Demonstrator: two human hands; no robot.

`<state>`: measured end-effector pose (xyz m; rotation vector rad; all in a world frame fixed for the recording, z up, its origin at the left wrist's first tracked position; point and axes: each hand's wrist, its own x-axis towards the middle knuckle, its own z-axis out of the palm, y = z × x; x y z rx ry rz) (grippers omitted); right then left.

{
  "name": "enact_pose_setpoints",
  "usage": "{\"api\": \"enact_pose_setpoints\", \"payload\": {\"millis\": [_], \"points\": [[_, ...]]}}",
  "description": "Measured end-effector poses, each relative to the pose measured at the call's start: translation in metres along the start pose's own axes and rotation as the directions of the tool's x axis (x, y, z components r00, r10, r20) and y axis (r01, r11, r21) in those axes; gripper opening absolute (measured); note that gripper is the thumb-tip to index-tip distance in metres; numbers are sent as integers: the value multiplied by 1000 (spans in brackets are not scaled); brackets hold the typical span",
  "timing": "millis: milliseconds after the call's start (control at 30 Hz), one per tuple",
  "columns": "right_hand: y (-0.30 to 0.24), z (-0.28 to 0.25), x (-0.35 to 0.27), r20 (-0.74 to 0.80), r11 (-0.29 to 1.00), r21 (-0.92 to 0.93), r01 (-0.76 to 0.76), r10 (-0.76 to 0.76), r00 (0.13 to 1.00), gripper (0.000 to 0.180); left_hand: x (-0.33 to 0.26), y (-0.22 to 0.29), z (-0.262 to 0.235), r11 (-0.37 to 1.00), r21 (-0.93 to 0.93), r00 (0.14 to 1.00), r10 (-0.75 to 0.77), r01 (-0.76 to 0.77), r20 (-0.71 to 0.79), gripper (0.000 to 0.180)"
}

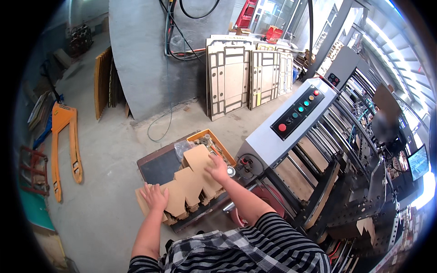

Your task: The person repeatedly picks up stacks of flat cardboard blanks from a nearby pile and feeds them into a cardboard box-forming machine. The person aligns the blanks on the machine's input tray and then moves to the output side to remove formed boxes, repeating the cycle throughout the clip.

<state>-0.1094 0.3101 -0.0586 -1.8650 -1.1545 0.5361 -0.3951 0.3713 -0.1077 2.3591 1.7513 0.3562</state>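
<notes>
Cardboard blanks (191, 186) lie stacked on a low dark platform (159, 166), grey machine (291, 123) right, orange tray (214, 141) just beyond. Left hand (154, 196) and right hand (217, 168) rest open-fingered, flat on the stack.

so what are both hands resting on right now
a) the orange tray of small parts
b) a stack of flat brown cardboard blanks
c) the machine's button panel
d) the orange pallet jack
b: the left hand and the right hand both lie flat on the stack of brown cardboard blanks, while the orange pallet jack sits far off to the left and the button panel is untouched.
</notes>
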Motion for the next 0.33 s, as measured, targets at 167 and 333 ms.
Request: {"api": "enact_pose_setpoints", "payload": {"millis": [167, 333], "points": [[-113, -71, 3, 158, 417, 905, -87, -140, 977, 41, 0, -1, 2, 1000, -2, 1000, -5, 5, 12, 51], [-206, -144, -43, 29, 68, 994, 83, -915, 402, 48, 1, 1, -3, 999, 36, 1000, 6, -7, 26, 52]]}}
